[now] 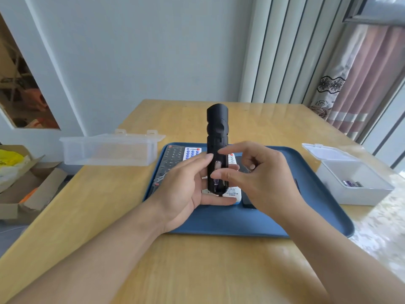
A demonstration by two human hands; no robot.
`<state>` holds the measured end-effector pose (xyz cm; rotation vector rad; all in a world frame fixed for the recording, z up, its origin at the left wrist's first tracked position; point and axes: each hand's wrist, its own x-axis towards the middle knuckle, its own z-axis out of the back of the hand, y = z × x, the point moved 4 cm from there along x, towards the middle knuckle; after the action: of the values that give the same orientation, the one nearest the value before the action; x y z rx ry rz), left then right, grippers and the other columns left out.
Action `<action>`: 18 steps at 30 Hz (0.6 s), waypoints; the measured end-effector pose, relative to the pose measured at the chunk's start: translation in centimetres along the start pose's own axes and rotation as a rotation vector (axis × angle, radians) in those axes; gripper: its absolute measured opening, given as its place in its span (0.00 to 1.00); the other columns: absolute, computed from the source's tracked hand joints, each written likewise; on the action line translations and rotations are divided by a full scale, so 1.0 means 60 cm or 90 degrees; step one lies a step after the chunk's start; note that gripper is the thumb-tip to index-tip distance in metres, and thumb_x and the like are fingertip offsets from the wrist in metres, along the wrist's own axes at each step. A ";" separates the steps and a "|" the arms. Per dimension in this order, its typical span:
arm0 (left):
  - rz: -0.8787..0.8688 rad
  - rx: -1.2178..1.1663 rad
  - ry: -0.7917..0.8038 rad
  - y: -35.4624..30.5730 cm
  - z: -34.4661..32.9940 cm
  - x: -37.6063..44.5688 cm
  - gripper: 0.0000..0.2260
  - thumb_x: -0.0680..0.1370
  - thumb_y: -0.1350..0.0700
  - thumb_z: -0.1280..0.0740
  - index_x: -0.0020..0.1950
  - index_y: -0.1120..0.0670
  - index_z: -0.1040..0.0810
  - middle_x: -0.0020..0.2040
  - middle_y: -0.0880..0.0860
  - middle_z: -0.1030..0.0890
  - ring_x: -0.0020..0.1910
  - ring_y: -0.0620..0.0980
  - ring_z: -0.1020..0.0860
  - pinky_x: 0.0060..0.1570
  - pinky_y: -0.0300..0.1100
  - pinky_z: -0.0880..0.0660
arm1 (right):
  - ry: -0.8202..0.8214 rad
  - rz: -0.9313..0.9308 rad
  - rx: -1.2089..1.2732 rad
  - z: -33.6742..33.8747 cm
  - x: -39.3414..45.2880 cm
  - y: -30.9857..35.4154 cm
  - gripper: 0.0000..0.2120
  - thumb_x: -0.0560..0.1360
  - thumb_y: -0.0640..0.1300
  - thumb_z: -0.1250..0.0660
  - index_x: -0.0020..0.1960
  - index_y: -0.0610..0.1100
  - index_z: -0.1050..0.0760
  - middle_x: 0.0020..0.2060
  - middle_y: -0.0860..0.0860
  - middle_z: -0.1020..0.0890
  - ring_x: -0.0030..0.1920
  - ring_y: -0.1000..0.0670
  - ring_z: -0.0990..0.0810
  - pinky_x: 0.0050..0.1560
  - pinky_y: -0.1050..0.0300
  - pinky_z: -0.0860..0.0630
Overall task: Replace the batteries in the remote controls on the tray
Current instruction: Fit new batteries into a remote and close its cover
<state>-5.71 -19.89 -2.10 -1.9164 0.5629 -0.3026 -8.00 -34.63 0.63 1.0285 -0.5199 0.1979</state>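
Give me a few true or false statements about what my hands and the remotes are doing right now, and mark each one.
1. The left hand holds the black remote upright over the blue tray. True.
2. The black remote's battery compartment is closed. False: it is open, with a battery showing.
3. A white remote lies on the tray. True.
4. The open white box on the right is empty. False: a few batteries lie in it.
5. The clear container stands on the tray. False: it stands on the table, left of the tray.
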 end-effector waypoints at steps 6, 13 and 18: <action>0.002 0.050 0.013 0.002 0.002 0.001 0.12 0.85 0.58 0.40 0.43 0.61 0.28 0.56 0.65 0.17 0.51 0.55 0.16 0.51 0.64 0.19 | 0.026 -0.021 -0.069 0.001 0.000 0.001 0.26 0.60 0.56 0.17 0.50 0.58 0.29 0.27 0.58 0.35 0.29 0.55 0.37 0.31 0.63 0.39; 0.005 0.118 0.009 -0.001 0.011 0.001 0.13 0.84 0.58 0.40 0.65 0.56 0.19 0.60 0.60 0.16 0.53 0.56 0.17 0.54 0.62 0.19 | 0.024 -0.031 -0.150 0.003 0.000 -0.002 0.29 0.57 0.67 0.23 0.51 0.60 0.30 0.30 0.58 0.33 0.31 0.55 0.34 0.34 0.58 0.39; 0.000 0.013 0.003 -0.004 0.008 0.003 0.14 0.85 0.60 0.42 0.67 0.61 0.23 0.61 0.63 0.17 0.50 0.58 0.16 0.52 0.61 0.18 | 0.019 -0.038 -0.116 0.009 0.004 0.000 0.26 0.59 0.65 0.22 0.51 0.59 0.27 0.29 0.57 0.35 0.30 0.55 0.35 0.33 0.63 0.39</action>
<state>-5.26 -19.54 -2.09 -1.8967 0.5617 -0.3116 -7.98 -35.12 0.95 0.8611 -0.4703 0.1108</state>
